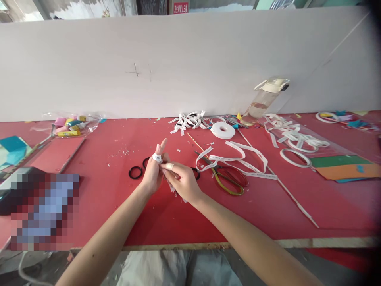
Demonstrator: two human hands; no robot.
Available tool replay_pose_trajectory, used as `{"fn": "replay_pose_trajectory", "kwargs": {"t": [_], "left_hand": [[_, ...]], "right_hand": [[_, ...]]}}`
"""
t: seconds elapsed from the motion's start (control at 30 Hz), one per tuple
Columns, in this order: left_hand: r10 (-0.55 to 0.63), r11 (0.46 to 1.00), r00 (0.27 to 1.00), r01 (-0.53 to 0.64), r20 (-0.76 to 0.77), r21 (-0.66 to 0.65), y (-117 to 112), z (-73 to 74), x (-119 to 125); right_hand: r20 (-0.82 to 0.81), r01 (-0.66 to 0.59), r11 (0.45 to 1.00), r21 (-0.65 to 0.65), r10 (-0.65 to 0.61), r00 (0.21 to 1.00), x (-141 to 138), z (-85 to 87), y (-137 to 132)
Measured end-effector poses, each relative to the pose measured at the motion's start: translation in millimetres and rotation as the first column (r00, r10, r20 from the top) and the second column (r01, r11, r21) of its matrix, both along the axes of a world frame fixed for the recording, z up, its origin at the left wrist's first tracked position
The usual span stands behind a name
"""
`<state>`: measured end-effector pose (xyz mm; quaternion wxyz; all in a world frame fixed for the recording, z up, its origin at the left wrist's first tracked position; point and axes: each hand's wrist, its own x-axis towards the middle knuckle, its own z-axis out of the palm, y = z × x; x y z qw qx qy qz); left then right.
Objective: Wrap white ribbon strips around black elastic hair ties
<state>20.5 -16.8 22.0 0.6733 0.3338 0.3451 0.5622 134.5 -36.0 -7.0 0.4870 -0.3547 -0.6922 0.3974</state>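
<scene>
My left hand [153, 171] is raised over the red table [119, 206] with its index finger stretched up and a short piece of white printed ribbon [157, 157] looped round that finger. My right hand [183, 180] meets it from the right, fingers pinched on the ribbon's loose end, with a pale tape on one fingertip. Two black rings [135, 172] lie on the table just left of my hands. Scissors with red and yellow handles [229, 179] rest right of my right hand, under a long strip of white printed ribbon [238, 161].
A white tape roll [222, 130], a pile of cut ribbon pieces [187, 121] and a tilted clear water bottle [263, 101] stand near the white back wall. More ribbon, tape rings and coloured sheets [342, 167] lie right. A bag of coloured items [70, 125] sits left.
</scene>
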Motion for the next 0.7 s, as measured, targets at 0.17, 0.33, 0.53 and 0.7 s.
{"fn": "replay_pose_trajectory", "kwargs": {"t": [0.17, 0.33, 0.53, 0.7], "left_hand": [[-0.026, 0.999, 0.991, 0.029, 0.131, -0.025, 1, 0.0, 0], [-0.036, 0.999, 0.989, 0.037, 0.14, -0.003, -1, 1.8, 4], [-0.036, 0.999, 0.989, 0.038, 0.143, -0.012, -3, 8.4, 2], [-0.029, 1.0, 0.983, 0.028, 0.179, 0.006, -2, 2.8, 4]], "right_hand": [[0.002, -0.344, 0.907, -0.243, 0.355, 0.935, 5, 7.3, -2], [0.077, -0.427, 0.846, -0.319, 0.472, 0.878, 13, 12.8, 3], [-0.119, -0.405, 0.886, -0.227, 0.387, 0.914, 10, 7.8, 2], [-0.048, -0.466, 0.84, -0.278, 0.472, 0.88, 9, 6.2, 5]]}}
